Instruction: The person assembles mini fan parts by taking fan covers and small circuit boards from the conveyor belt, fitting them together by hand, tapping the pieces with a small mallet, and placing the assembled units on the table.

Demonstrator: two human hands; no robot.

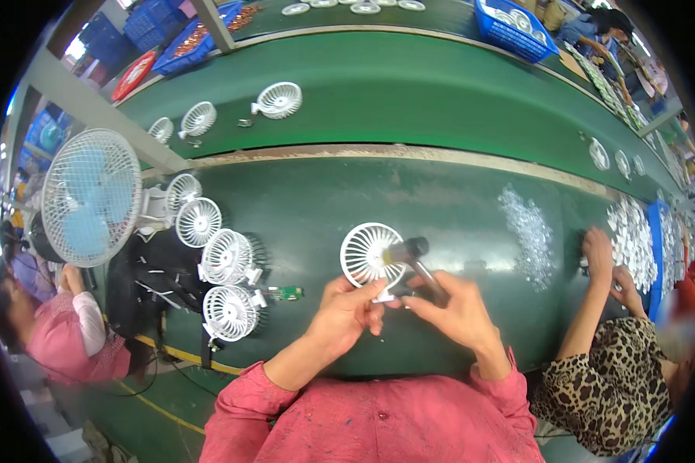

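My left hand (pixel 340 315) is closed on the short stem of a round white fan housing (pixel 361 248), its slatted face turned upward. In my right hand (pixel 463 315) is a small hammer (pixel 423 270), its handle under the fingers and its head over the right side of the housing. My right thumb and fingertip come close to the stem; whether they pinch a small part there I cannot make out. Left of my hands, several similar white fan housings (pixel 229 257) stand in a row, with a green circuit board (pixel 287 293) by the nearest ones.
A blue-bladed desk fan (pixel 91 197) stands at the left. Clear small pieces (pixel 527 239) and white parts (pixel 632 241) lie to the right, where a co-worker's hand (pixel 597 251) reaches in. Beyond the ledge, a green conveyor (pixel 409 92) carries more fan housings (pixel 279 100).
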